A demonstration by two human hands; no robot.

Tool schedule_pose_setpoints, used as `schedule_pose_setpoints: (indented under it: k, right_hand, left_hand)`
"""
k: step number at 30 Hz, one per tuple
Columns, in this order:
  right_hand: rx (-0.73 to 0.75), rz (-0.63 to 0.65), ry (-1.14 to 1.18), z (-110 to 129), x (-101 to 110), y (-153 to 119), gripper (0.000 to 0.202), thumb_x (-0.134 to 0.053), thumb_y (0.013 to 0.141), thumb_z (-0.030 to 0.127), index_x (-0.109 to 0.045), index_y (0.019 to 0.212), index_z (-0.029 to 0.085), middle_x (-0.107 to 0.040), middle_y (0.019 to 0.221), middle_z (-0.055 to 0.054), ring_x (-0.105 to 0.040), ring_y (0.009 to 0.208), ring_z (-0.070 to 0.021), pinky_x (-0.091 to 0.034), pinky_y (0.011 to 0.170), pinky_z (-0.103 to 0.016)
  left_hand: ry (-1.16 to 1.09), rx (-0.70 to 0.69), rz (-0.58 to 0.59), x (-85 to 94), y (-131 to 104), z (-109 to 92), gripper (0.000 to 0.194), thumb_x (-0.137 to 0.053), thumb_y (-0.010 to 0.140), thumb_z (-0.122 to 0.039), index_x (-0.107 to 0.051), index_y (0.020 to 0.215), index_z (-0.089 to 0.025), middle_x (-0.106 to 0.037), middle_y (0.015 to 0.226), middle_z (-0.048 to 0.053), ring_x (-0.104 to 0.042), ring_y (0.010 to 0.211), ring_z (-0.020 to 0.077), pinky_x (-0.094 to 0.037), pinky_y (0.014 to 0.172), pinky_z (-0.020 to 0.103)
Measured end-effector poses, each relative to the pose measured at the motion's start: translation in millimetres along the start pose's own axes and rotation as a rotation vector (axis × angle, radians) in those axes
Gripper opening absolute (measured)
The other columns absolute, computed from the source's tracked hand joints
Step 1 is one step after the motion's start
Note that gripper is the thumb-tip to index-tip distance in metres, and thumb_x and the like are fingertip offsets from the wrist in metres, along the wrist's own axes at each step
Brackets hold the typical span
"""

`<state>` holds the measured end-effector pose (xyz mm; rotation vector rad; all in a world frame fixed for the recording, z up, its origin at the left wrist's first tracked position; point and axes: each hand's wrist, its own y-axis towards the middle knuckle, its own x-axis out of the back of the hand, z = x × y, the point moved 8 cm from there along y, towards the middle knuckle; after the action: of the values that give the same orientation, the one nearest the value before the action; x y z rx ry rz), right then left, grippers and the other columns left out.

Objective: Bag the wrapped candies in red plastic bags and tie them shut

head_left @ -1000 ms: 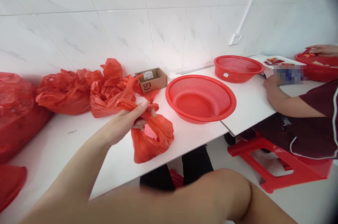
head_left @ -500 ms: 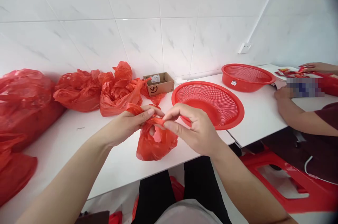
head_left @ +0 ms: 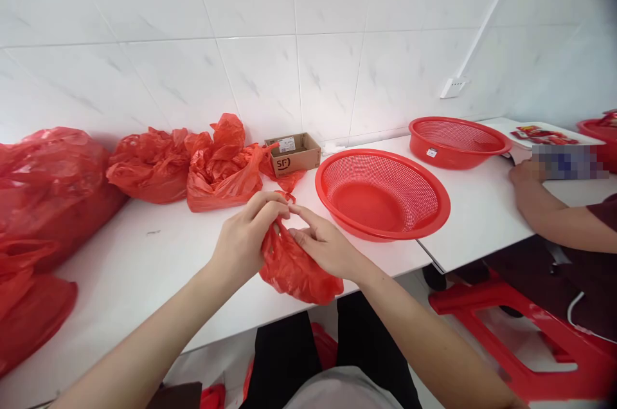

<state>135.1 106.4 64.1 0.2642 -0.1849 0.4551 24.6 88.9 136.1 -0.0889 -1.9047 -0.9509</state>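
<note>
Both my hands meet at the top of a red plastic bag (head_left: 301,274), whose rounded lower part hangs over the table's front edge. My left hand (head_left: 250,229) is closed on the gathered neck, its knuckles turned up. From the other side, the fingers of my right hand (head_left: 325,242) pinch the neck, with the thumb pressed against the plastic. What the bag contains cannot be made out. Just beyond my right hand stands a red perforated basket (head_left: 371,200) with only its own red bottom showing inside.
Several red plastic bags, among them a large one (head_left: 48,184), lie along the left. A small cardboard box (head_left: 299,158) stands near the wall. A second red basket (head_left: 456,145) sits farther right. A co-worker's arm (head_left: 549,209) rests at the right table, above a red stool (head_left: 520,332).
My left hand has rolled over so its knuckles face up, and the bag's body has swung slightly right and lower. One of the co-worker's hands has left the view.
</note>
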Motion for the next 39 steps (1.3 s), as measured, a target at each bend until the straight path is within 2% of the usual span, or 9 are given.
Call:
schedule_pose_setpoints:
  k: [3,7,10,13,15,21,25,31,39]
  right_hand:
    - [0.000,0.021,0.043,6,1,-4,0.028,-0.045,0.096,0.046,-0.056,0.110,0.024,-0.054,0.077,0.003,-0.046,0.060,-0.0103,-0.039,0.055,-0.024]
    - [0.120,-0.054,-0.191,27,13,-16,0.035,-0.042,0.098,0.044,-0.046,0.073,0.020,-0.047,0.071,0.003,-0.043,0.066,-0.0108,-0.035,0.062,-0.025]
    - [0.161,-0.080,-0.417,24,23,-37,0.036,-0.043,0.097,0.039,-0.040,0.066,0.019,-0.044,0.066,0.003,-0.040,0.063,-0.0110,-0.032,0.062,-0.027]
    - [-0.008,-0.069,-0.496,-15,39,-58,0.040,-0.043,0.096,0.039,-0.038,0.062,0.019,-0.045,0.061,0.003,-0.039,0.058,-0.0110,-0.029,0.058,-0.026]
    - [-0.154,-0.063,-0.440,-47,48,-67,0.041,-0.042,0.096,0.043,-0.041,0.062,0.020,-0.050,0.060,0.003,-0.044,0.057,-0.0115,-0.031,0.057,-0.026]
    - [-0.166,-0.295,-0.087,-66,45,-50,0.037,-0.041,0.095,0.052,-0.045,0.073,0.021,-0.058,0.070,0.001,-0.057,0.068,-0.0143,-0.044,0.068,-0.029]
    - [-0.162,-0.272,-0.339,-70,4,-30,0.030,-0.062,0.083,0.048,-0.048,0.093,0.023,-0.064,0.094,-0.003,-0.060,0.087,-0.0215,-0.046,0.075,-0.035]
    - [-0.150,-0.257,-0.474,-102,-16,-26,0.011,-0.049,0.084,0.018,-0.045,0.093,0.022,-0.062,0.089,-0.003,-0.059,0.081,-0.0197,-0.045,0.073,-0.033]
    - [-0.174,-0.203,-0.314,-123,24,-45,0.016,-0.046,0.082,0.022,-0.032,0.074,0.023,-0.042,0.064,0.006,-0.040,0.057,-0.0116,-0.033,0.056,-0.023]
  left_hand:
    - [-0.106,-0.057,0.031,-4.1,-3,-2,0.027,-0.041,0.089,-0.010,-0.056,0.108,-0.022,-0.061,0.115,0.007,-0.061,0.103,0.0173,-0.050,0.077,0.026]
    - [-0.117,-0.129,0.193,-8.7,-13,12,0.036,-0.041,0.095,-0.019,-0.054,0.130,-0.024,-0.061,0.128,0.009,-0.057,0.114,0.0212,-0.048,0.094,0.035]
    - [-0.064,-0.082,0.280,-5.0,-39,59,0.037,-0.043,0.096,-0.028,-0.056,0.131,-0.025,-0.063,0.131,0.008,-0.053,0.121,0.0254,-0.044,0.102,0.042]
    - [-0.011,0.085,0.335,0.3,-73,117,0.032,-0.044,0.095,-0.037,-0.067,0.116,-0.029,-0.070,0.121,0.004,-0.057,0.119,0.0267,-0.048,0.097,0.040]
    - [-0.058,0.188,0.386,-2.2,-90,134,0.032,-0.045,0.094,-0.041,-0.070,0.110,-0.029,-0.071,0.117,0.004,-0.059,0.117,0.0267,-0.049,0.095,0.038]
    - [-0.266,0.326,0.323,-30.0,-77,90,0.035,-0.038,0.098,-0.041,-0.064,0.086,-0.020,-0.065,0.124,0.009,-0.061,0.109,0.0219,-0.047,0.096,0.034]
    - [-0.235,0.166,0.274,-68.8,-57,60,0.028,-0.035,0.099,-0.037,-0.057,0.094,-0.021,-0.058,0.130,0.010,-0.056,0.117,0.0205,-0.045,0.099,0.034]
    - [-0.082,0.244,0.283,-116.9,-49,79,0.033,-0.026,0.100,-0.036,-0.055,0.095,-0.021,-0.062,0.102,0.010,-0.064,0.084,0.0208,-0.050,0.073,0.034]
    - [-0.137,0.229,0.428,-117.2,-77,74,0.034,-0.029,0.100,-0.039,-0.056,0.088,-0.023,-0.061,0.083,0.001,-0.058,0.064,0.0130,-0.045,0.062,0.025]
